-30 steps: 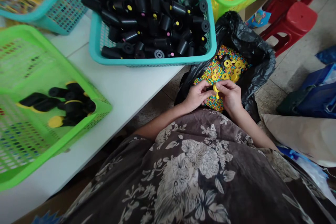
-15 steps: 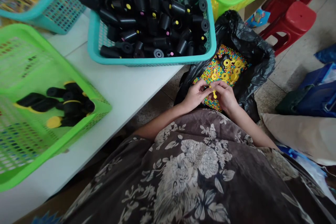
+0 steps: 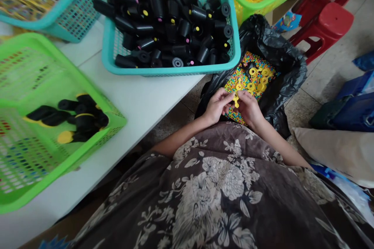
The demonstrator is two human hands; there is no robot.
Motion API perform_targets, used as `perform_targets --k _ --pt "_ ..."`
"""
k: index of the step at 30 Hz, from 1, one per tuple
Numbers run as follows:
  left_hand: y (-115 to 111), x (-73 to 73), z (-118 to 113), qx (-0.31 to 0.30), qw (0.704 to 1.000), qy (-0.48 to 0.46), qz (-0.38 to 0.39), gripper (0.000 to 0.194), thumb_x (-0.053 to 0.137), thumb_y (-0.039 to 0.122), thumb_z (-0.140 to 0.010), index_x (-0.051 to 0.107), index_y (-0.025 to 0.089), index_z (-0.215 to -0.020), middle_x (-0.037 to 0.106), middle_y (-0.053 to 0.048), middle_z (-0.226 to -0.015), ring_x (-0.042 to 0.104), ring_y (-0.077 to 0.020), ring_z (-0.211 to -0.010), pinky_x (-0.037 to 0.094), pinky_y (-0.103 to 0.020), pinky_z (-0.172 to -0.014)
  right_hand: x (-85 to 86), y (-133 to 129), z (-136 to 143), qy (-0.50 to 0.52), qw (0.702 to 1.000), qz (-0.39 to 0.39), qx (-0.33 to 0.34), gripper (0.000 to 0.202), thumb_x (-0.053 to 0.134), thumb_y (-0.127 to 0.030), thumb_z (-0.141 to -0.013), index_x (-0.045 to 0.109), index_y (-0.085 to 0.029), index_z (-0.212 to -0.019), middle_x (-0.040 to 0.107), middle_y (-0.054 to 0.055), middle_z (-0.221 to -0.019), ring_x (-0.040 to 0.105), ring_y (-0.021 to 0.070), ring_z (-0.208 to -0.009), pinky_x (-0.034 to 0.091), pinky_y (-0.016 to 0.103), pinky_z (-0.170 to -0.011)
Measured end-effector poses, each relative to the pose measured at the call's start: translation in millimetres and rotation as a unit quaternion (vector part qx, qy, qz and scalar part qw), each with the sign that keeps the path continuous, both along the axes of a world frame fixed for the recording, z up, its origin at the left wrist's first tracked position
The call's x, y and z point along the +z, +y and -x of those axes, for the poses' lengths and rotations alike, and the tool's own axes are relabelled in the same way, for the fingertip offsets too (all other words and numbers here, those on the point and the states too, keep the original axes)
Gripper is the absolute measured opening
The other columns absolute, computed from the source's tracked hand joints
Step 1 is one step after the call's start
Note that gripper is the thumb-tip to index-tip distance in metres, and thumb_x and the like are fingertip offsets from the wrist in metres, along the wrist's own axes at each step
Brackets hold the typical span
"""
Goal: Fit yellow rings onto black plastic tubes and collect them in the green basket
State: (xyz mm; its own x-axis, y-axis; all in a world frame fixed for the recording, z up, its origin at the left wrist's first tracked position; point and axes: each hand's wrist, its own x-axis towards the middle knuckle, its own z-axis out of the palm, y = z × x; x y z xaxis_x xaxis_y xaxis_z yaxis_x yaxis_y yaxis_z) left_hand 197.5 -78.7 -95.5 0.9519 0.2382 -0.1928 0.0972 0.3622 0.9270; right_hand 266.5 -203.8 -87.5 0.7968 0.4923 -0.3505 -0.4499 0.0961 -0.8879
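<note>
Now pinching a small yellow plastic ring with a knobbed tab [image 3: 236, 103] between the fingertips of the bare left hand [image 3: 215, 106] and the bare right hand [image 3: 249, 109], gripping from both sides, above an open, crinkled black plastic bag [image 3: 292, 56]. Compared with half a second ago: seeing more of the ring between the fingers, less covered by the right hand, with the tab pointing back toward the wearer in both. Reading this as a small adjustment of grip or angle, not a release; judging the handling of this piece unfinished. Unable to confirm any black part behind the ring (too shadowed between the fingers). Noting inside the bag: small multicoloured round beads [image 3: 233, 79] beneath the hands, with loose yellow plastic rings [image 3: 263, 80] on top, just beyond the fingers. To the left, on a white tabletop [image 3: 156, 93]: a turquoise slotted plastic basket [image 3: 172, 71] heaped with glossy black plastic cylinders [image 3: 157, 6]; nearer, a lime-green plastic basket [image 3: 55, 85] holding black-and-yellow pieces [image 3: 84, 121].
</note>
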Motion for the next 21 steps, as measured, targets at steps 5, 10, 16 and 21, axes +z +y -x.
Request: perform_targets --k 5,10,16,21 --pt "-4 -1.0 1 -0.011 1.000 0.016 0.016 0.053 0.079 0.066 -0.077 0.050 0.022 -0.082 0.051 0.009 -0.058 0.047 -0.0056 -0.041 0.025 -0.019 -0.037 1.1 1 -2 -0.004 0.999 0.027 -0.046 0.034 0.082 -0.042 -0.058 0.056 -0.026 -0.074 0.047 -0.009 -0.055 0.038 0.0094 -0.046 0.027 0.025 -0.042" --pt "-6 -3.9 0 -0.013 0.997 0.048 0.058 0.057 0.080 0.067 -0.073 0.045 0.023 -0.080 0.054 0.008 -0.059 0.048 -0.0062 -0.038 0.024 -0.019 -0.034 -4.1 5 1 0.009 0.997 0.046 -0.063 0.043 0.086 -0.047 -0.055 0.052 -0.026 -0.072 0.045 -0.010 -0.052 0.037 0.0093 -0.045 0.025 0.024 -0.041" --pt "3 4.1 0 0.019 0.996 0.019 0.086 0.058 0.083 0.065 -0.071 0.046 0.022 -0.082 0.059 0.007 -0.061 0.050 -0.0061 -0.040 0.026 -0.018 -0.035 4.8 -7 -1 -0.040 0.999 0.011 0.028 0.052 0.088 -0.063 -0.061 0.065 -0.025 -0.088 0.065 -0.004 -0.069 0.060 0.0138 -0.057 0.038 0.025 -0.047" --pt "4 6.5 -1 0.029 0.996 0.018 0.085 0.059 0.085 0.065 -0.069 0.045 0.022 -0.080 0.055 0.008 -0.062 0.050 -0.0057 -0.040 0.026 -0.019 -0.035 8.6 -16 -6 -0.126 0.989 0.005 0.074 0.055 0.096 -0.057 -0.058 0.071 -0.024 -0.095 0.069 -0.003 -0.074 0.061 0.0145 -0.063 0.044 0.027 -0.055"
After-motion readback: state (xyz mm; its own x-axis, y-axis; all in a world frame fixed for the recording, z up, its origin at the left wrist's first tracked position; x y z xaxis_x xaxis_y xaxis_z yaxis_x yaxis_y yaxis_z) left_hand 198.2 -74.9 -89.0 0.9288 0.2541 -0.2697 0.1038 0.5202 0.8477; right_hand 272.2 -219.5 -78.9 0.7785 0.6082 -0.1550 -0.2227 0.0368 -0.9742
